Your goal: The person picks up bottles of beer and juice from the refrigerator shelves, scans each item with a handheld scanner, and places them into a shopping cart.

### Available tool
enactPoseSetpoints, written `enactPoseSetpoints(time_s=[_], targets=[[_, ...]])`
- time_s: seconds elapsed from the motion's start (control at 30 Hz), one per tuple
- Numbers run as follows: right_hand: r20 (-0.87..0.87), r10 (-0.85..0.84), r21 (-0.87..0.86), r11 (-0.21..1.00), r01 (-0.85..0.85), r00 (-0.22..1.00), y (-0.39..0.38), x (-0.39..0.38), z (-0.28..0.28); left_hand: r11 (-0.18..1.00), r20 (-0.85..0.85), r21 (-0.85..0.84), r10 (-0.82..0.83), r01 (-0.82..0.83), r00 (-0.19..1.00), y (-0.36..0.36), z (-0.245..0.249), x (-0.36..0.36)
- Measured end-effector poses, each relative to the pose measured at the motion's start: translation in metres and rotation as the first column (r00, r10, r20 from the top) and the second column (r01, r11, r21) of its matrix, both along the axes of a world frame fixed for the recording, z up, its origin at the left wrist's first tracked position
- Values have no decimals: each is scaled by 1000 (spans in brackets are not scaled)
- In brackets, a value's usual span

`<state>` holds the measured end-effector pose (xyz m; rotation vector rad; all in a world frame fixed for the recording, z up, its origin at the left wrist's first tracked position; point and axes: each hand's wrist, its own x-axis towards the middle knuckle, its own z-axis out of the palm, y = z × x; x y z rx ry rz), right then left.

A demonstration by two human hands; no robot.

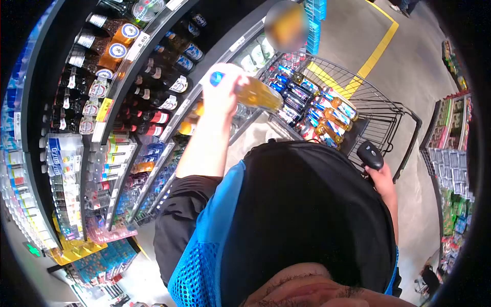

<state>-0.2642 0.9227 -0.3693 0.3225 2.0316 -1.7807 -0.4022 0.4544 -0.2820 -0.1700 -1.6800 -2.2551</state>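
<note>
My left hand is closed around the neck end of a clear bottle of yellow-amber liquid. A round blue spot shows at the hand's outer side. The bottle lies tilted, its base pointing right, above the near left corner of a wire shopping cart. Inside the cart, several bottles with blue, white and red labels lie packed side by side. At the cart's handle end, my right hand grips a black rounded device with small buttons. Part of that hand is hidden behind the device.
Shelves of bottles with price tags rise close on my left. Yellow floor tape runs beyond the cart. Another shelf of packaged goods stands on the right. A person's feet show at the top.
</note>
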Motion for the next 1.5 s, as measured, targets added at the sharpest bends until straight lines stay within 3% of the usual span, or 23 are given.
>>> enactPoseSetpoints(time_s=[0.1,0.2,0.3,0.37,0.53,0.63,0.7,0.77,0.9,0.97,1.23,1.3,1.33,1.37,1.4,1.5], targets=[[56,-32,34,999,30,998,5,6,-7,930,-129,-110,337,-351,933,-36,8,-18],[80,-74,47,996,70,994,6,9,-20,820,-210,-303,439,-485,873,-79,7,-37],[101,-93,14,996,92,991,-1,5,-18,682,-300,-375,553,-629,778,-117,-3,-64],[111,-152,14,988,151,982,-10,3,-16,698,-235,-322,596,-640,768,-127,-1,-73],[89,-175,48,984,171,981,-26,1,-20,560,-271,-450,656,-695,704,-166,-21,-105],[108,-178,65,983,172,978,-27,-2,-31,568,-257,-466,646,-678,718,-184,-38,-123],[137,-192,56,981,186,972,-30,-5,-33,512,-299,-504,653,-696,696,-185,-40,-131],[133,-154,117,983,138,979,-32,-8,-33,398,-228,-611,740,-684,633,-192,-43,-141],[142,-208,133,973,190,968,-37,-13,-38,407,-147,-551,812,-728,565,-216,-62,-165],[174,-290,99,956,277,941,-41,-15,-37,343,-51,-604,884,-719,465,-221,-63,-169],[192,-253,67,967,244,948,-37,-20,-46,524,96,-315,847,-791,523,-234,-72,-183],[184,-242,49,970,237,953,-36,-20,-48,565,362,-204,802,-799,475,-225,-55,-182],[189,-249,54,969,243,950,-37,-20,-47,564,362,-205,803,-800,473,-246,-70,-191],[194,-255,58,967,248,947,-37,-21,-47,649,244,496,534,-577,810,-286,-96,-209],[195,-254,58,967,248,947,-37,-21,-47,408,-128,913,320,-14,939,-306,-110,-218],[210,-243,57,970,236,947,-34,-22,-48,-41,-165,979,422,201,891,-290,-86,-217]])
